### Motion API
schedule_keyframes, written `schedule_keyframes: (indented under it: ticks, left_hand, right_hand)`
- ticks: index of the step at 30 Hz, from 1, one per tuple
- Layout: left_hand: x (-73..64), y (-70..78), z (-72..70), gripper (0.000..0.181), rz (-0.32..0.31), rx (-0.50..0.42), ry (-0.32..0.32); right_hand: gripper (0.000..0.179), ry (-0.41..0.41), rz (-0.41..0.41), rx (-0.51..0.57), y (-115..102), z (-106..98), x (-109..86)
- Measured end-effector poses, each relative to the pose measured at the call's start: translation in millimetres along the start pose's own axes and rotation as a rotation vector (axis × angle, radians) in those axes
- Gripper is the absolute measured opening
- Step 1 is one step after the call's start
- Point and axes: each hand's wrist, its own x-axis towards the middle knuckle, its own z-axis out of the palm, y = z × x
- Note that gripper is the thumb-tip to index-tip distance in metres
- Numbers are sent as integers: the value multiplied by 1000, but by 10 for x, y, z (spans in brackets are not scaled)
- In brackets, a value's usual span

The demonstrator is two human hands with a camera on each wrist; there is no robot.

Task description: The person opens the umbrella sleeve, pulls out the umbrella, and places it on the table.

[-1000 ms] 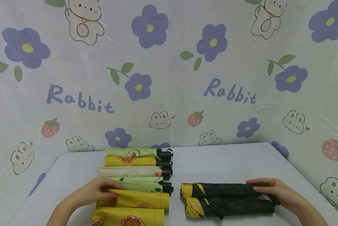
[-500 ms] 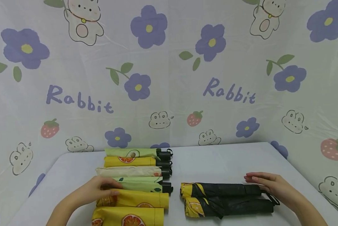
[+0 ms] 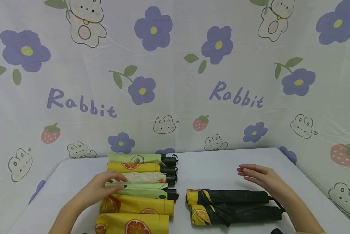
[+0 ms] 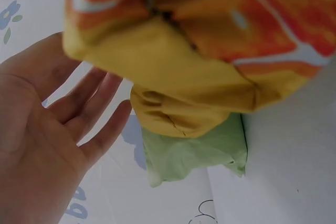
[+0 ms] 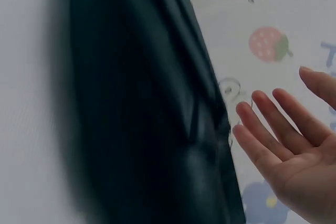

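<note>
A yellow bundle printed with orange slices [image 3: 134,222] lies nearest on a white table [image 3: 210,165], a 2nd yellow bundle [image 3: 143,204] just beyond it; across a gap rest 2 folded black umbrellas, the nearer black umbrella [image 3: 255,213] beside the farther black umbrella [image 3: 239,196]. Above the row, a left hand [image 3: 100,188] curves loosely, holding nothing; contact with the row cannot be told. A right hand [image 3: 265,177], fingers extended and apart, hangs empty beyond the black umbrellas. Farther back lie a light green umbrella [image 3: 145,191], a cream umbrella [image 3: 148,178], a yellow umbrella [image 3: 147,167] and an avocado-print umbrella [image 3: 119,158], before a Rabbit-print cloth [image 3: 175,61]. Handling here likely calls for lifting the fingers clear, placing 1 hand at each end of any umbrella and keeping neighbors undisturbed.
</note>
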Motion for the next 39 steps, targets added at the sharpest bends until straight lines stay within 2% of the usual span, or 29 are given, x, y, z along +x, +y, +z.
schedule_keyframes:
  ticks: [6,16,26,39]
  left_hand:
    - [45,20,35,21,-5,26,4]
    - [75,7,84,24,-38,-12,-50]
    - [79,-29,109,27,-55,-32,-80]
    - [74,-78,121,33,-64,-95,-111]
  right_hand:
    - [59,17,41,-4,-145,223,182]
    - [59,-22,37,53,-318,547,423]
    - [55,-100,2,50,-414,834,613]
    - [50,-173,29,47,-424,1152,759]
